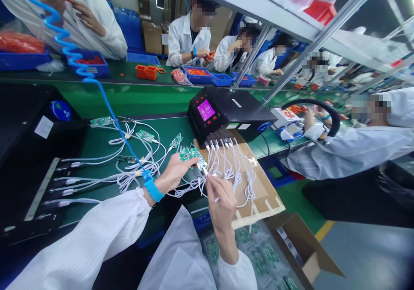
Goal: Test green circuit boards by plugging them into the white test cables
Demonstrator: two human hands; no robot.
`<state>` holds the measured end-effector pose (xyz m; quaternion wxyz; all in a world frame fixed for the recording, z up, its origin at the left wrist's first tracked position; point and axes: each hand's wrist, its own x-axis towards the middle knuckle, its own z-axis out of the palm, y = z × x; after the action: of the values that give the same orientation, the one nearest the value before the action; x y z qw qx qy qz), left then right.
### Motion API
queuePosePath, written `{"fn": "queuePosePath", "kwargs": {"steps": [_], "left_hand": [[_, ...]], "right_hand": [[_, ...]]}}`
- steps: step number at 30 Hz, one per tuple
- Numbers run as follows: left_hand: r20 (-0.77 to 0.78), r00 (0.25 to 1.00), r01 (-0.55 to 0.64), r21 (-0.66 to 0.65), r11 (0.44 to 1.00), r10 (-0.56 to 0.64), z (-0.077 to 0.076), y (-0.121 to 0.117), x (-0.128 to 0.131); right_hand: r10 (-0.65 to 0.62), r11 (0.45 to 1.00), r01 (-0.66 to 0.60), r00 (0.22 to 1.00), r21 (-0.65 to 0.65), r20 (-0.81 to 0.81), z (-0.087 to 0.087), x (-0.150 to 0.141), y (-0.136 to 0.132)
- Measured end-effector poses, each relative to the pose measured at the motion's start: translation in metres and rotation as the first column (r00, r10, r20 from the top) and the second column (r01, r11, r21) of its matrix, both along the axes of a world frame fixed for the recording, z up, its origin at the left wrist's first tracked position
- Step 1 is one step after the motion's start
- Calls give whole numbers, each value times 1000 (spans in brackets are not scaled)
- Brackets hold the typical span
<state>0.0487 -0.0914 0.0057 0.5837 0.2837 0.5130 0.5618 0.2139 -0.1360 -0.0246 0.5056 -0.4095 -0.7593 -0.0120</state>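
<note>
My left hand (174, 172), with a blue wrist strap (153, 186) on its wrist, grips a green circuit board (190, 152) between thumb and fingers. At the board's near right corner, my right hand (222, 195) pinches the white plug of a cable (207, 172). The plug meets the board's edge; whether it is fully seated is too small to tell. Behind and left of my hands, other green boards (145, 135) lie among tangled white cables (129, 180), some joined to cable ends. A black box with a lit pink screen (206, 110) stands beyond, white cables running from its front.
Cardboard (268, 197) lies under the right-hand cables. A second black box (29, 152) stands at left. A coiled blue cord (106, 102) hangs across to my wrist strap. Below right are bagged boards (258, 255) and an open carton (304, 247). Co-workers sit opposite and at right.
</note>
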Motion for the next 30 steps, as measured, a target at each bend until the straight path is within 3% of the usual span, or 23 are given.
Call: {"fn": "queuePosePath", "kwargs": {"steps": [8, 14, 20, 24, 30], "left_hand": [[-67, 995, 77, 33, 997, -74, 11, -1, -4], [-204, 979, -5, 114, 994, 28, 15, 3, 1], [-136, 989, -25, 175, 984, 49, 5, 7, 12], [-185, 982, 19, 252, 968, 29, -2, 7, 19], [-310, 951, 116, 324, 939, -11, -1, 4, 25]], "right_hand": [[44, 998, -47, 997, -45, -69, -6, -3, -1], [-7, 945, -61, 978, -321, -208, 1, 5, -1], [-214, 846, -153, 780, -511, -587, 15, 10, 16], [-285, 830, -73, 797, -552, -533, 17, 10, 30], [-206, 842, -90, 857, -531, -472, 15, 10, 36]]}}
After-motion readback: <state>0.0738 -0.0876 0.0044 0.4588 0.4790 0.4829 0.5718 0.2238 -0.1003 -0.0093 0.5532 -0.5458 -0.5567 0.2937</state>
